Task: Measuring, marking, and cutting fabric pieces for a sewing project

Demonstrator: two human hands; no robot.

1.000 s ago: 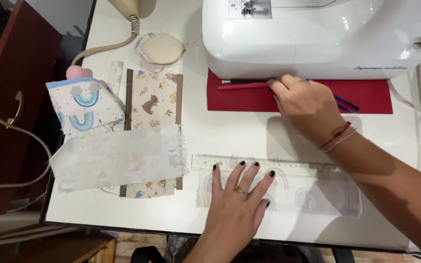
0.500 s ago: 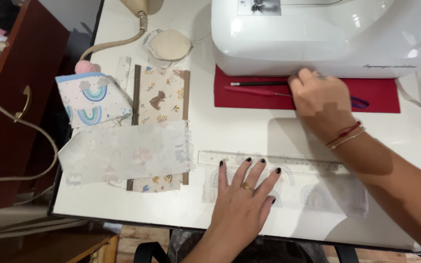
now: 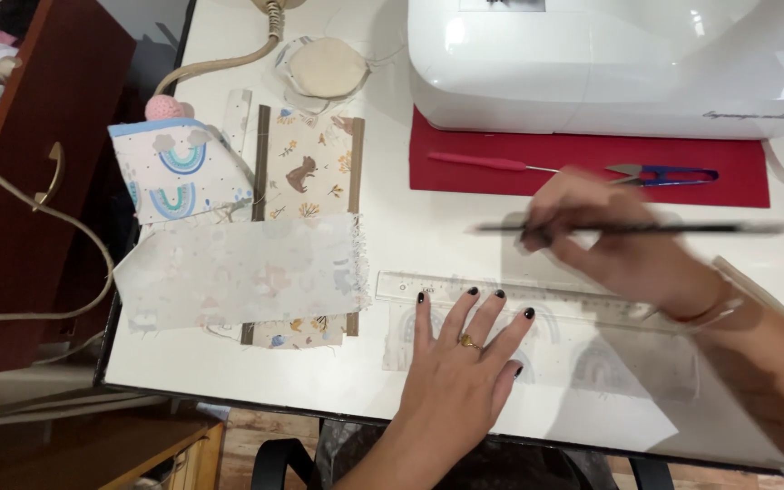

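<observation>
My left hand [image 3: 465,358] lies flat, fingers spread, on a pale rainbow-print fabric piece [image 3: 592,358], with its fingertips on a clear plastic ruler [image 3: 583,299] laid across the fabric. My right hand [image 3: 610,240] hovers just above the ruler and grips a thin dark pencil [image 3: 682,228] held level and blurred by motion. Behind it, a pink-handled seam ripper [image 3: 487,162] and blue thread snips [image 3: 669,172] rest on a red mat [image 3: 737,177].
A white sewing machine [image 3: 619,63] fills the back right. To the left lie a whitish fabric strip [image 3: 238,268], an animal-print piece [image 3: 306,168], a rainbow-print pouch [image 3: 174,168], a round beige pad [image 3: 327,68] and a cable [image 3: 220,59]. The table's front edge [image 3: 229,399] is near.
My right hand has left the red mat with the pencil and come toward me, down over the ruler. My left hand stays pressed on the fabric.
</observation>
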